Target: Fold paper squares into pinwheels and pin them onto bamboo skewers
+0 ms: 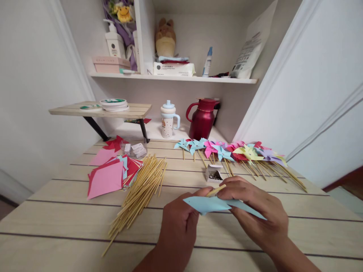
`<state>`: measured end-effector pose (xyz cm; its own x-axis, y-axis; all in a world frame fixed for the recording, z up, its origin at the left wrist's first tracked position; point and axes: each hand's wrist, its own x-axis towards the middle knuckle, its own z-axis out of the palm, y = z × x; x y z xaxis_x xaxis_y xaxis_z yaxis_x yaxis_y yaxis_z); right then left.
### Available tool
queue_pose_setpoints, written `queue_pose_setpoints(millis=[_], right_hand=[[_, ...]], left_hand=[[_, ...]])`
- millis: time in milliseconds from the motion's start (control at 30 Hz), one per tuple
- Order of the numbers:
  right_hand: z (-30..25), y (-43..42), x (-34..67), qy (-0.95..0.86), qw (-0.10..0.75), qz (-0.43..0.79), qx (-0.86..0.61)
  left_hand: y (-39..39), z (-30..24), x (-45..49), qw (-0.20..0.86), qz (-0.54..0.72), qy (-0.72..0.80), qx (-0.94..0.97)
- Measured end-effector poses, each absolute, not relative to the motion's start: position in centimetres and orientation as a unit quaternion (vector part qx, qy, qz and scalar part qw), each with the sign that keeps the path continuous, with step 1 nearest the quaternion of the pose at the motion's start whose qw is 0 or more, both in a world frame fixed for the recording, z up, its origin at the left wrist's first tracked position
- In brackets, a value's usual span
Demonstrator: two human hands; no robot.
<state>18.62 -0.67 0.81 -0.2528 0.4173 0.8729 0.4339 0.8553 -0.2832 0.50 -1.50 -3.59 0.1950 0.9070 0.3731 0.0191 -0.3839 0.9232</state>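
Above the front of the table I hold a light blue paper pinwheel (208, 204), seen nearly edge-on with folded blades pointing left and right. My left hand (180, 224) is closed on its left part, thumb and fingers pinched beneath the paper. My right hand (255, 211) grips the right part, fingers over the top and thumb below. The end of a wooden stick (217, 190) shows just behind the paper between my hands; the rest of it is hidden. Beyond them stands a small open box (214, 173) with tiny metal pieces inside.
To the left lies a pile of wooden sticks (138, 196), beside stacked coloured paper squares (106, 179) and a clear container (136, 150). Several finished pinwheels (222, 152) line the back right. A red jug (202, 119) and a lidded cup (168, 121) stand behind, under a shelf (176, 78).
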Motion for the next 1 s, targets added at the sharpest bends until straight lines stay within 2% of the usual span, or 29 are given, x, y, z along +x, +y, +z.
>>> queue_pose_setpoints(millis=[600,867,1000], right_hand=[[-0.6,-0.8,19.3,-0.787,0.543,0.034,-0.291],[-1.1,-0.9,19.5,-0.791,0.534,0.049,-0.295],[-1.3,-0.8,19.5,-0.790,0.535,0.053,-0.293]], left_hand=[[-1.3,-4.3,0.3,0.215,0.551,0.399,0.701],[-1.1,-3.8,0.3,0.027,0.597,0.328,0.732],[-1.2,-3.6,0.4,-0.002,0.584,0.330,0.741]])
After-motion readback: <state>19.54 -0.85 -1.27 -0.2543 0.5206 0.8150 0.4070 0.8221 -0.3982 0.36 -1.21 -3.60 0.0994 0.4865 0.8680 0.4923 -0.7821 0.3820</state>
